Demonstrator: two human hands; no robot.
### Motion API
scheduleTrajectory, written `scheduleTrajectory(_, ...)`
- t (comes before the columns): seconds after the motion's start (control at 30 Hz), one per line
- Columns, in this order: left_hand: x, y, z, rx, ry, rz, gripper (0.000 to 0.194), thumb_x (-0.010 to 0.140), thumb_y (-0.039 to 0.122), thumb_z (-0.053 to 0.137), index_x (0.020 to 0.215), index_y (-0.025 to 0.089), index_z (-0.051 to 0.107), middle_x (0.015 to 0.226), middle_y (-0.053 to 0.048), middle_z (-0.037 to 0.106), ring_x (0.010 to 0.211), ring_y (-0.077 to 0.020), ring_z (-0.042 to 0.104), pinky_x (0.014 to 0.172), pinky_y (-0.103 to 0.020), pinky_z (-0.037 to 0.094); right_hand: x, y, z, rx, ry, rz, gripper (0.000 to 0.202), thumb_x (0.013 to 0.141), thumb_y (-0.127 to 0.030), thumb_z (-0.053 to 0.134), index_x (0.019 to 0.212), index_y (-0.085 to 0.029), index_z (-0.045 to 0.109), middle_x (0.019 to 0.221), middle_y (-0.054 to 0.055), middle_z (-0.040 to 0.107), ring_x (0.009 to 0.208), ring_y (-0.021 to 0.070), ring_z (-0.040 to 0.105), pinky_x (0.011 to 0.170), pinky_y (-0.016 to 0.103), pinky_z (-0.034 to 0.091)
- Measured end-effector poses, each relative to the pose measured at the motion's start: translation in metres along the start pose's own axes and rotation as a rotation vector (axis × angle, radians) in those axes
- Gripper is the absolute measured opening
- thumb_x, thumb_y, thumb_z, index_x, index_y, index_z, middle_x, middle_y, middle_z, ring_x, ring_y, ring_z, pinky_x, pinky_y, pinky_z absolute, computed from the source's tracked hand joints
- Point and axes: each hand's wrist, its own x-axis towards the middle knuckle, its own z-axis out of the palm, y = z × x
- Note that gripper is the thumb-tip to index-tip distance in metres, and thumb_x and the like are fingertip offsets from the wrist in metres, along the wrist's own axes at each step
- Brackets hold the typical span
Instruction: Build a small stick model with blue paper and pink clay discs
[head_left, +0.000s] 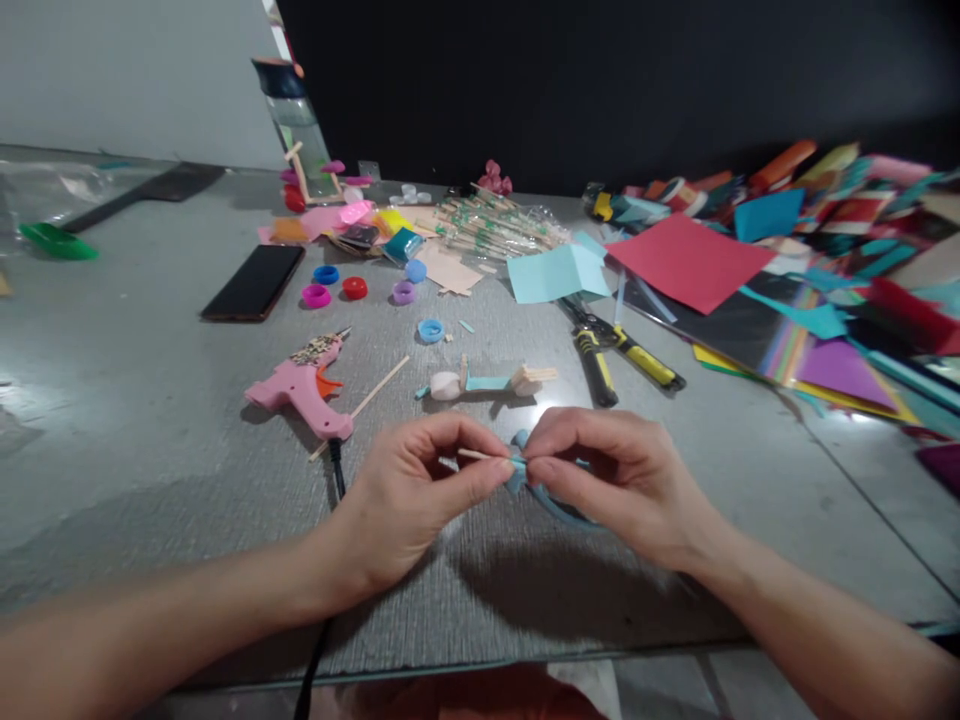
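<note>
My left hand (427, 490) pinches a thin wooden stick (474, 455) between thumb and forefinger. Close against it, fingertips nearly touching, my right hand (619, 480) is closed on a small light blue strip that meets the stick. Behind and below the right fingers shows a blue curved item (559, 510), partly hidden by the hand. Just beyond both hands lies a small assembly (487, 383) of a blue strip, white round pieces and wooden bits. To the left, a pink glue gun (307, 390) rests on its side near another wooden stick (382, 385).
Yellow-black pliers (596, 365) lie right of centre. Bottle caps (355, 288) and a black phone (255, 283) sit to the left. A water bottle (296, 125) stands at the back. Red paper (690, 260) and coloured scraps cover the right side. The glue gun's cord (336, 465) passes under my left arm.
</note>
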Motion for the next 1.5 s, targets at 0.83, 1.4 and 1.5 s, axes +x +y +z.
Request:
scheduleTrajectory(0.83, -0.006, 0.003, 0.004, 0.025, -0.014, -0.012, 0.007, 0.087, 0.024, 0.071, 0.082, 0.018, 0.072, 0.076, 0.001, 0.067, 0.070, -0.0109, 0.056, 0.063, -0.021, 0.044, -0.005, 0.005, 0.006, 0.007, 0.019, 0.054, 0.013, 0.093, -0.022, 0.067, 0.080, -0.020, 0.064, 0.075, 0.000, 0.063, 0.069, 0.0124, 0.056, 0.061, 0.026, 0.043)
scheduleTrajectory(1.4, -0.015, 0.039, -0.023, 0.065, 0.221, 0.163, 0.004, 0.083, 0.022, 0.073, 0.081, 0.019, 0.074, 0.074, 0.001, 0.068, 0.064, -0.0096, 0.055, 0.057, -0.021, 0.045, 0.019, -0.003, -0.005, 0.090, 0.115, 0.159, 0.019, 0.098, -0.041, 0.064, 0.103, -0.024, 0.069, 0.075, 0.000, 0.065, 0.060, 0.0113, 0.056, 0.052, 0.023, 0.044)
scheduleTrajectory(1.5, -0.023, 0.050, -0.050, 0.092, 0.417, 0.209, 0.004, 0.082, 0.025, 0.077, 0.085, 0.022, 0.076, 0.071, 0.003, 0.068, 0.056, -0.0082, 0.053, 0.053, -0.020, 0.045, 0.044, -0.017, 0.017, -0.242, -0.065, 0.087, 0.019, 0.098, -0.037, 0.062, 0.093, -0.020, 0.068, 0.078, 0.003, 0.068, 0.067, 0.0149, 0.060, 0.058, 0.027, 0.045)
